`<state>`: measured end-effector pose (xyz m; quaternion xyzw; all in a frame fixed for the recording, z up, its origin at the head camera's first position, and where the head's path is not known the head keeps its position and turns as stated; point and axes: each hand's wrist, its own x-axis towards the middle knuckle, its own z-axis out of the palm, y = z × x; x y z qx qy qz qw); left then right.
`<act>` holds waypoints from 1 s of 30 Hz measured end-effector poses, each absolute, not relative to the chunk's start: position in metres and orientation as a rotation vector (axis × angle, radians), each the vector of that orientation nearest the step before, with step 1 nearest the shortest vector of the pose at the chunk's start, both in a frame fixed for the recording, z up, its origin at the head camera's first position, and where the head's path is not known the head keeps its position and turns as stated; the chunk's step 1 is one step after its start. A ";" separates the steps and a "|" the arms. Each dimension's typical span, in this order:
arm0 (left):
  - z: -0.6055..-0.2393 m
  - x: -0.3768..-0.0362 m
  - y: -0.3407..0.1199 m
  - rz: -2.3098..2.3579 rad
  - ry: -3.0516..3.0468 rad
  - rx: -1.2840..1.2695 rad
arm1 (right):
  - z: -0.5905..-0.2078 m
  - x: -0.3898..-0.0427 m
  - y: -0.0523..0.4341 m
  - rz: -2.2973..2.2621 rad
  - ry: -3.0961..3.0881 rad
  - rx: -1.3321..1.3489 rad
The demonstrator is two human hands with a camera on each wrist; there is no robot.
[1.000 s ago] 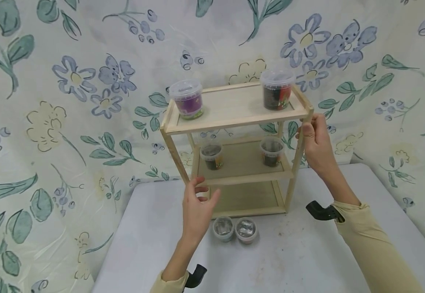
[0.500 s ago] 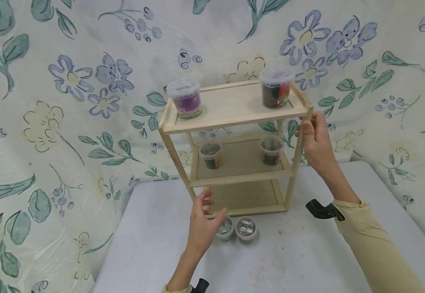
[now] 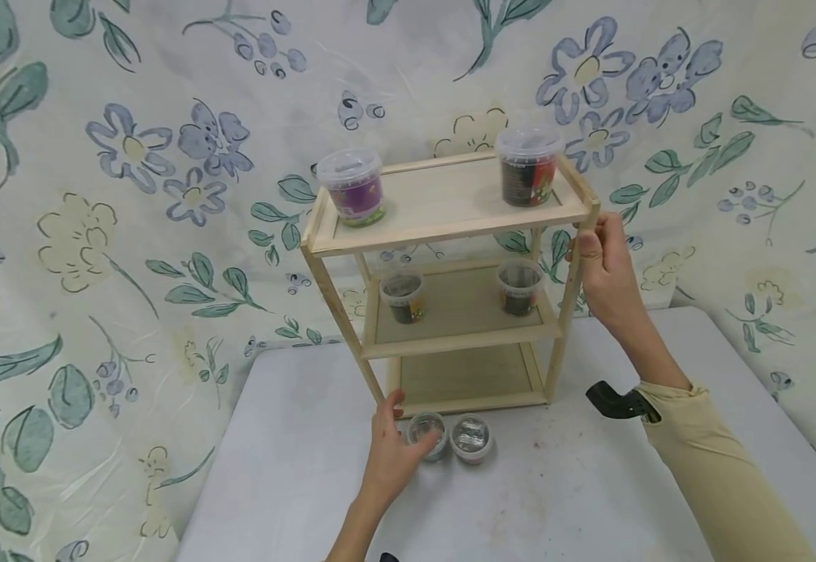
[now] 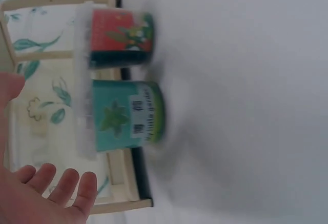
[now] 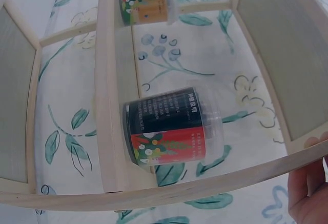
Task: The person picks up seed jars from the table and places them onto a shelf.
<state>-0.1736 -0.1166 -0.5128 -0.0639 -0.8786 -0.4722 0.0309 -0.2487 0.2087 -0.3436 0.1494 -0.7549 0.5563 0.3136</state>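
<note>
While shelf [image 3: 450, 226] looms, tubs [image 3: 427, 434] crowd.

Soft, even light fills every view, bright with no harsh glare. Faint shadows lie under the shelf [image 3: 450, 281] on the desk [image 3: 562, 484]. The head view is sharp, bowing slightly at its edges. The left wrist view is blurred, smearing the tubs [image 4: 123, 80]. The right wrist view is clear but strongly distorted.

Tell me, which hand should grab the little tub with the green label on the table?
Probably the left hand. Its open fingers are right beside the green-label tub, while the right hand is far up, holding the shelf's front corner post.
</note>
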 end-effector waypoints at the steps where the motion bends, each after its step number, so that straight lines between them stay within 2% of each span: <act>1: -0.516 -0.174 -0.117 -1.442 -2.718 -0.189 | -0.344 -0.249 0.209 1.464 -1.990 0.396; 16: -0.560 -0.166 -0.121 -1.311 -2.824 -0.197 | -0.345 -0.250 0.210 1.451 -1.978 0.407; 30: -0.565 -0.167 -0.116 -1.267 -2.808 -0.150 | -0.345 -0.249 0.210 1.464 -2.000 0.390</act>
